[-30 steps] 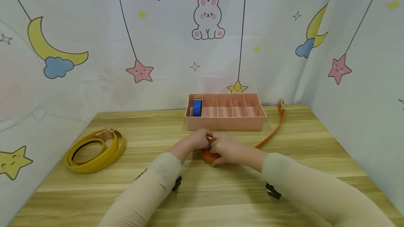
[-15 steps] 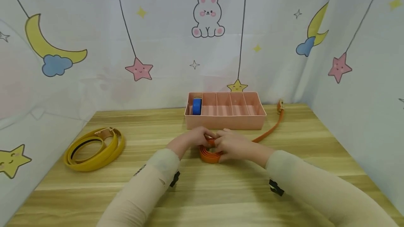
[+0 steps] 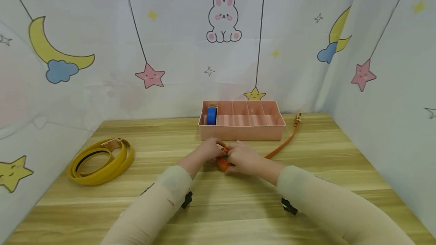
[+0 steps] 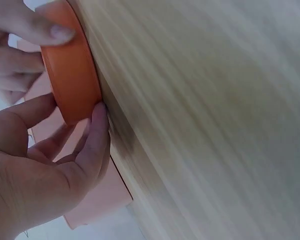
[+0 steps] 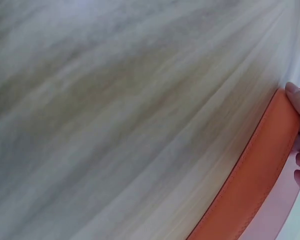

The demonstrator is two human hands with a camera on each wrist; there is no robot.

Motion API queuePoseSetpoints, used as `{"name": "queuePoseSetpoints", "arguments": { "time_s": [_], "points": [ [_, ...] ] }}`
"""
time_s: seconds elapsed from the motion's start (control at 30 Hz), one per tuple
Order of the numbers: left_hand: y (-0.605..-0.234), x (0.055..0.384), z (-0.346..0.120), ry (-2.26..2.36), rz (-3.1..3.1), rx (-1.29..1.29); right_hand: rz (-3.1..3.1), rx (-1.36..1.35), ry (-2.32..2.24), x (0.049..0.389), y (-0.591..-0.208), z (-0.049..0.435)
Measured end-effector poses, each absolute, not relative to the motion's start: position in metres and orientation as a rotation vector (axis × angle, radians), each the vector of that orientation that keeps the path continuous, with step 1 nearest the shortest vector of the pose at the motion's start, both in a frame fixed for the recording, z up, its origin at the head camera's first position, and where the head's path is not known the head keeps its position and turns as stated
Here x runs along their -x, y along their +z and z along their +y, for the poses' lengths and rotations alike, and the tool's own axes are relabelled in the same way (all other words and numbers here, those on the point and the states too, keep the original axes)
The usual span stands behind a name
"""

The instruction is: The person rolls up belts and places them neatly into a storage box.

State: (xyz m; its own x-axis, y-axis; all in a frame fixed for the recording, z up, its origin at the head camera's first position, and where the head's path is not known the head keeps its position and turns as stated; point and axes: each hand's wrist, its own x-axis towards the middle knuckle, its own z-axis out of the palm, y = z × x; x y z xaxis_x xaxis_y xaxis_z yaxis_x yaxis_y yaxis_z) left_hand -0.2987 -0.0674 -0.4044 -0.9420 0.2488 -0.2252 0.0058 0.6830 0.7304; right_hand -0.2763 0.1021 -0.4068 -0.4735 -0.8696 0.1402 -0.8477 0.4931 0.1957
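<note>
An orange belt [image 3: 223, 165] stands on its edge on the table, partly rolled into a coil in front of the pink box. From the coil its tail runs back to the right, to a gold buckle [image 3: 298, 117]. My left hand [image 3: 206, 153] pinches the coil's left side between thumb and fingers. On the right side of the coil my right hand [image 3: 246, 160] grips it, its fingers partly inside. In the left wrist view the strap [image 4: 72, 75] shows its smooth outer face between both hands. Fingers at the right wrist view's edge touch the strap [image 5: 255, 170]; whose they are I cannot tell.
A pink divided box [image 3: 242, 132] stands at the table's back, with a rolled blue belt [image 3: 211, 116] in its leftmost compartment. A loosely coiled yellow belt [image 3: 102, 177] lies at the left. Printed cloth [image 3: 184, 48] hangs behind the wooden table [image 3: 235, 214].
The buckle end has slid slightly left and nearer. Both hands have shifted their fingers on the coil, and the right hand now covers more of it than half a second ago.
</note>
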Motion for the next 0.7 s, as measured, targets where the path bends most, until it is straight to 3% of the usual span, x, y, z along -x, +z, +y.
{"name": "queuePoseSetpoints", "arguments": {
  "time_s": [0.27,0.7],
  "points": [
    [-0.402,0.296,-0.065,1.141,2.582,-0.231,-2.492,-1.477,-0.134,0.280,-0.409,0.103],
    [-0.400,0.303,-0.070,1.071,2.478,-0.403,-2.430,-1.739,-0.108,0.285,-0.399,0.127]
  ]
}}
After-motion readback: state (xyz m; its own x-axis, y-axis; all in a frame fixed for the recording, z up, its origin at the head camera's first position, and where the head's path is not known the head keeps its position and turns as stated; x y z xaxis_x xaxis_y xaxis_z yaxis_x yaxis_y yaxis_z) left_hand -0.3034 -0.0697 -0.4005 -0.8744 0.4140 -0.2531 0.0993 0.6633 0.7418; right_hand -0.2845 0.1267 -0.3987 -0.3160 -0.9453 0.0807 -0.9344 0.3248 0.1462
